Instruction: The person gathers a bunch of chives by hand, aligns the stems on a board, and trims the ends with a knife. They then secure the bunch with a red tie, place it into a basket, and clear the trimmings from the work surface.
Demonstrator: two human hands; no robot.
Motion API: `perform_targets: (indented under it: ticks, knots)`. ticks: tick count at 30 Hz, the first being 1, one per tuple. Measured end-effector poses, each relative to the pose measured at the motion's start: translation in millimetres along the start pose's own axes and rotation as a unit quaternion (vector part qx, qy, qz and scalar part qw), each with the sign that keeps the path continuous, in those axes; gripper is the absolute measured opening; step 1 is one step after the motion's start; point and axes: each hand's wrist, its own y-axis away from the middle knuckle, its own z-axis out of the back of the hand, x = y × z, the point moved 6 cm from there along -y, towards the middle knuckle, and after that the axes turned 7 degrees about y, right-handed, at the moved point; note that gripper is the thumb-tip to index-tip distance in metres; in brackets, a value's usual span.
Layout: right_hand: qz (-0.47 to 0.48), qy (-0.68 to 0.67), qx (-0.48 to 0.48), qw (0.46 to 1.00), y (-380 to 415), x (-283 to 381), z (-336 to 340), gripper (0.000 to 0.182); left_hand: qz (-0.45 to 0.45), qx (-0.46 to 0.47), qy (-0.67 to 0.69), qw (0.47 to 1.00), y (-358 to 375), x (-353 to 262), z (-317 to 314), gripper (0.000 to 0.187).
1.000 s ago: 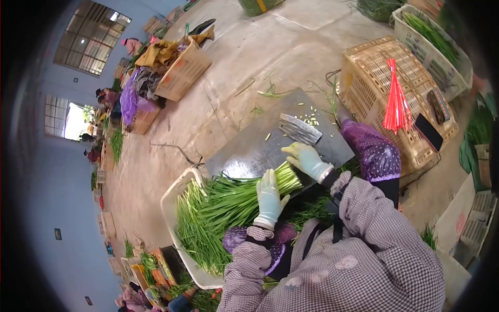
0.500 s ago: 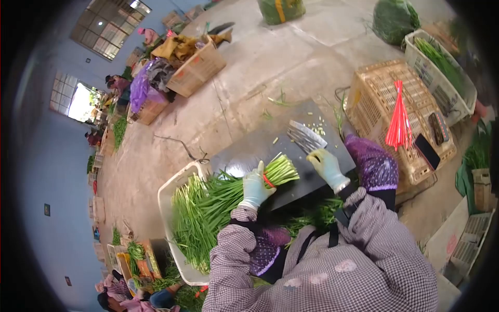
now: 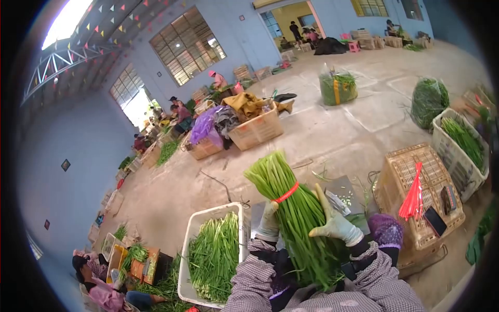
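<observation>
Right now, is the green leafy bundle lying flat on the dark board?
No, the green leafy bundle is held up between the gloved left hand and right hand.

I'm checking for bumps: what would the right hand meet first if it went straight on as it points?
Probably the banded bunch of greens; the right hand seems almost against it, though depth is unclear.

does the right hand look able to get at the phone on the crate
Probably yes: the phone lies uncovered beyond the right knee, though the right hand is at the bunch.
</observation>
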Motion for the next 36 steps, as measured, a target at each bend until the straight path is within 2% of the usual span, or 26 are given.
perform_targets:
  ticks: [2,3,4,6,7,8,9,10,12,13,14,15,16,17,18,20,21,22,23,24,25,26,28,30,34,36]
  knots:
    - [-0.036,-0.044,0.055,0.997,23.4,8.0,-9.1,0.14,0.048,-0.017,0.084,0.995,9.9,19.8,-19.5,0.086]
    - [-0.086,-0.01,0.023,0.996,36.9,6.0,-9.2,0.126,0.095,-0.034,0.114,0.988,14.7,31.5,-29.1,0.085]
    - [-0.098,-0.001,0.007,0.995,49.8,2.7,-10.9,0.126,0.145,-0.048,0.143,0.978,18.1,42.4,-43.2,0.084]
    - [-0.143,-0.083,-0.063,0.984,73.7,-9.0,-9.2,0.111,0.185,-0.038,0.148,0.971,21.4,53.7,-74.4,0.085]
    - [-0.153,-0.108,-0.114,0.976,87.1,-5.9,-5.7,0.095,0.197,-0.02,0.147,0.969,23.4,56.9,-86.0,0.086]
    - [-0.159,-0.102,-0.139,0.972,95.7,-4.0,-0.5,0.095,0.21,-0.001,0.145,0.967,26.0,61.7,-101.4,0.086]
    - [-0.151,-0.215,-0.144,0.954,102.6,-2.1,2.7,0.092,0.176,0.005,0.084,0.981,30.1,59.7,-121.7,0.088]
    - [-0.134,-0.324,-0.159,0.923,110.4,2.5,8.3,0.09,0.209,0.028,0.09,0.973,32.3,67.9,-136.5,0.088]
    - [-0.084,-0.262,-0.214,0.937,131.9,22.4,39.0,0.082,0.091,0.13,-0.136,0.978,27.8,76.4,-162.7,0.091]
    - [-0.059,-0.256,-0.267,0.927,146.3,21.1,53.2,0.078,0.131,0.146,-0.157,0.968,41.8,90.1,-170.5,0.091]
    - [-0.091,-0.309,-0.273,0.906,167.9,22.9,63.9,0.076,0.174,0.165,-0.176,0.955,58.1,101.0,-169.6,0.092]
    - [-0.081,-0.285,-0.312,0.903,191.3,31.2,76.6,0.074,0.207,0.221,-0.187,0.935,63.1,113.7,-162.2,0.093]
    - [-0.057,-0.221,-0.399,0.888,215.7,43.1,92.0,0.069,0.231,0.277,-0.197,0.911,59.0,125.1,-153.9,0.094]
    - [-0.054,-0.173,-0.431,0.884,248.9,58.1,104.1,0.063,0.27,0.273,-0.197,0.902,60.5,135.9,-143.6,0.092]
    - [-0.101,-0.213,-0.469,0.851,293.7,62.3,104.9,0.054,0.3,0.26,-0.206,0.894,61.7,145.3,-127.7,0.09]
    - [-0.138,-0.159,-0.539,0.815,383.8,66.7,100.0,0.045,0.32,0.232,-0.165,0.904,51.3,185.1,-63.0,0.072]
    - [-0.108,0.111,-0.578,0.801,432.1,96.3,96.5,0.039,0.323,0.21,-0.19,0.903,52.8,197.4,-50.4,0.07]
    - [-0.096,0.042,-0.618,0.779,480.2,74.7,84.1,0.039,0.322,0.187,-0.218,0.902,46.4,200.5,-27.7,0.068]
    - [-0.141,-0.13,-0.716,0.671,517.0,65.4,64.8,0.041,0.36,0.152,-0.177,0.903,30.5,213.0,15.0,0.068]
    - [-0.155,-0.147,-0.746,0.631,564.1,48.7,50.5,0.047,0.368,0.161,-0.179,0.898,17.9,215.5,41.1,0.068]
    - [-0.163,0.015,-0.79,0.591,605.8,49.8,33.2,0.053,0.378,0.104,-0.183,0.902,6.0,218.4,68.6,0.066]
    - [-0.135,-0.108,-0.826,0.536,640.6,35.9,19.1,0.059,0.386,0.045,-0.187,0.902,2.0,224.1,80.0,0.064]
    - [-0.118,-0.087,-0.884,0.443,721.1,29.8,-6.6,0.062,0.406,0.031,-0.195,0.892,18.0,210.9,45.0,0.063]
    - [-0.26,0.0,-0.927,0.269,779.8,58.6,-48.1,0.075,0.42,0.015,-0.207,0.883,26.5,210.2,26.4,0.061]
    - [-0.163,0.129,-0.971,0.121,883.4,80.3,-125.8,0.078,0.4,-0.04,-0.21,0.891,32.4,212.7,43.1,0.057]
    - [-0.188,0.127,-0.972,0.055,933.7,84.3,-166.6,0.085,0.402,-0.057,-0.212,0.889,38.8,217.9,46.0,0.056]
